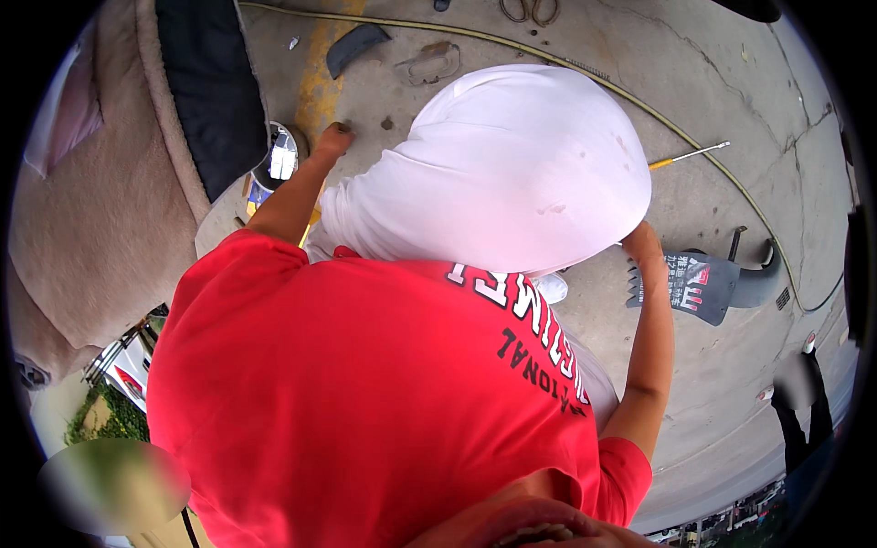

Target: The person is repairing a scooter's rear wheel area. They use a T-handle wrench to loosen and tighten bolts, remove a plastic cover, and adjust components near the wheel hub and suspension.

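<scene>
what looks like a blue pack (258, 197) shows by the left forearm, contents hidden, near a shiny disc (283, 157). white trousers (530, 164) block the middle; a screwdriver (685, 156) and hose (502, 39) lie beyond. the left hand (335, 140) curls near the disc; the right (642, 240), fingers hidden by the leg, is near a grey panel (722, 290) on the floor. i can't tell whether either grips anything.

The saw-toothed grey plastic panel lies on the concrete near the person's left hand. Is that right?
Wrong hand: the head view shows the saw-toothed grey plastic panel on the concrete near the person's right hand, not the left hand.
</scene>
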The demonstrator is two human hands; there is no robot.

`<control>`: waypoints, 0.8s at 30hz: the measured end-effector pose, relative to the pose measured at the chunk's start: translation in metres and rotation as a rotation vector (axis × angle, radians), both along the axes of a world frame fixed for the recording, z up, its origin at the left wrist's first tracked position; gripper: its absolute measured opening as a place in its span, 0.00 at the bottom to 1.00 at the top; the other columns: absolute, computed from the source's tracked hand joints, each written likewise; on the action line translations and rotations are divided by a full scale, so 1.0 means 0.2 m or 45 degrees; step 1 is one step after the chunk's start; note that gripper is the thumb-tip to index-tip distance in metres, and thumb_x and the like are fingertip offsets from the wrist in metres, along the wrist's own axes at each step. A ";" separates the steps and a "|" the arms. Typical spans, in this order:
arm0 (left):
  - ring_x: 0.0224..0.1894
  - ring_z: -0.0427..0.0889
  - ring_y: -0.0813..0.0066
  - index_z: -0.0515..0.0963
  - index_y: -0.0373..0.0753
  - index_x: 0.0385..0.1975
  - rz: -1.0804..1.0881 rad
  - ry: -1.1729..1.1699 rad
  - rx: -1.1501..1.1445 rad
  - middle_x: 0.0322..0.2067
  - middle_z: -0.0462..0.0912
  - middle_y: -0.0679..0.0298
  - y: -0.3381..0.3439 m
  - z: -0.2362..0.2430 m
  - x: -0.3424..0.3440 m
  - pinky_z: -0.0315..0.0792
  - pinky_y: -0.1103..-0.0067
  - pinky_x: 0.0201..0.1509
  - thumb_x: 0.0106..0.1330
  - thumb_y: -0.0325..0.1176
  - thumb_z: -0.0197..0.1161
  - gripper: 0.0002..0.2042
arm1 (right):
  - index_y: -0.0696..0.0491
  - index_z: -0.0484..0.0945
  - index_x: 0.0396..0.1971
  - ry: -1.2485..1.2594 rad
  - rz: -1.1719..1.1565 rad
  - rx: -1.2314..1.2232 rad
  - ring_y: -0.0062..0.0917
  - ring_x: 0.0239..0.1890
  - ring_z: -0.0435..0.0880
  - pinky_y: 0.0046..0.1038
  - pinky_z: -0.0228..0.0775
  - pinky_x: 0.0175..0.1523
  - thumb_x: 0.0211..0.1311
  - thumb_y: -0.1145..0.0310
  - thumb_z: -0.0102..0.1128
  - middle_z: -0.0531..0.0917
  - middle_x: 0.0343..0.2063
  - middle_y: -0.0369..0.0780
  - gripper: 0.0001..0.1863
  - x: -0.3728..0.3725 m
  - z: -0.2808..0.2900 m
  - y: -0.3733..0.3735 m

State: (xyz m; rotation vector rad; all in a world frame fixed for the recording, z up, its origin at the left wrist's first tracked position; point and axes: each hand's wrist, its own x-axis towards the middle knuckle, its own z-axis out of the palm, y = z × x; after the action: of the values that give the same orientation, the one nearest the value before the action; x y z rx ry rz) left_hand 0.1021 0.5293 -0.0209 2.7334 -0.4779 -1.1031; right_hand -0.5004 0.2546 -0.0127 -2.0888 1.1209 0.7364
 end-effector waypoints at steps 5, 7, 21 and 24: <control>0.34 0.77 0.73 0.72 0.33 0.44 0.021 0.380 -0.172 0.34 0.78 0.59 -0.23 -0.13 0.05 0.72 0.78 0.34 0.56 0.39 0.59 0.20 | 0.58 0.74 0.26 -0.178 -0.113 -0.198 0.48 0.32 0.76 0.43 0.66 0.36 0.60 0.60 0.48 0.77 0.25 0.52 0.15 0.12 0.15 -0.09; 0.37 0.77 0.75 0.71 0.33 0.46 -0.217 0.571 -0.157 0.37 0.77 0.60 -0.57 0.05 -0.02 0.71 0.78 0.37 0.58 0.39 0.57 0.19 | 0.57 0.74 0.29 -0.290 -0.236 -0.207 0.47 0.34 0.77 0.42 0.68 0.37 0.59 0.60 0.48 0.78 0.27 0.51 0.14 0.11 0.09 -0.10; 0.37 0.76 0.72 0.71 0.33 0.44 -1.974 0.389 0.302 0.35 0.77 0.58 -2.00 0.90 -0.85 0.69 0.78 0.42 0.62 0.33 0.54 0.14 | 0.58 0.75 0.30 -0.495 0.106 0.193 0.44 0.35 0.78 0.38 0.70 0.40 0.55 0.64 0.52 0.79 0.27 0.50 0.12 0.51 -0.02 0.27; 0.38 0.76 0.59 0.72 0.33 0.42 -2.376 0.323 0.027 0.35 0.76 0.52 -2.01 0.80 -0.93 0.69 0.71 0.43 0.59 0.32 0.56 0.14 | 0.57 0.76 0.30 -0.551 -0.100 0.166 0.44 0.35 0.78 0.39 0.69 0.40 0.55 0.64 0.52 0.79 0.27 0.49 0.12 0.46 -0.04 0.20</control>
State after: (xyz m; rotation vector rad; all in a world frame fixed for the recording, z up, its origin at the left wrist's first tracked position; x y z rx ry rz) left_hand -0.0832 0.1277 0.1392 1.3814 -3.0389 -1.4187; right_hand -0.4080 0.2943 -0.0209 -1.9557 0.8811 0.2883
